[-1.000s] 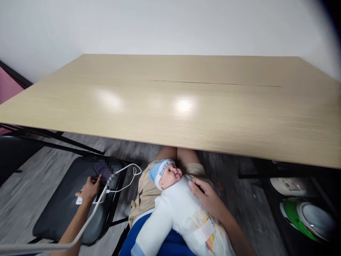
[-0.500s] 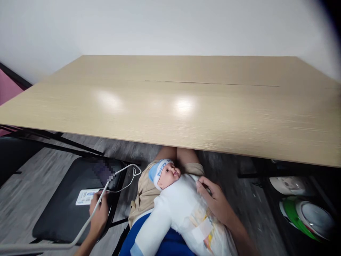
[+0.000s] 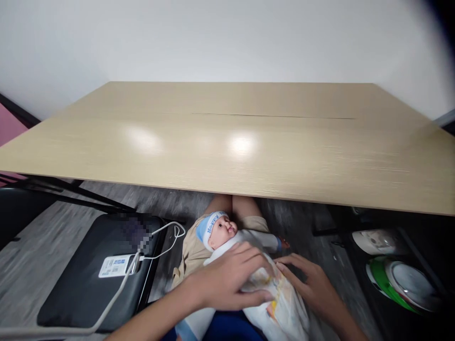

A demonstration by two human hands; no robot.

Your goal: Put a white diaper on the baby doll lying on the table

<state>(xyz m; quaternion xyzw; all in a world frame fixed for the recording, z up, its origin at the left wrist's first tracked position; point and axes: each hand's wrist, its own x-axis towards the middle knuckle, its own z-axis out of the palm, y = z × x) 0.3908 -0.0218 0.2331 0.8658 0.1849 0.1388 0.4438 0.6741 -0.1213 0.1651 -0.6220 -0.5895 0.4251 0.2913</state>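
Left hand [image 3: 241, 272] lies spread on a doll [image 3: 222, 232], right hand's [image 3: 309, 277] grip unclear, beside a table [image 3: 213, 156] above grey floor [image 3: 177, 201].

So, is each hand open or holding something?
Left hand: open, over the doll.
Right hand: at the doll's side; can't tell if it's pinching anything.
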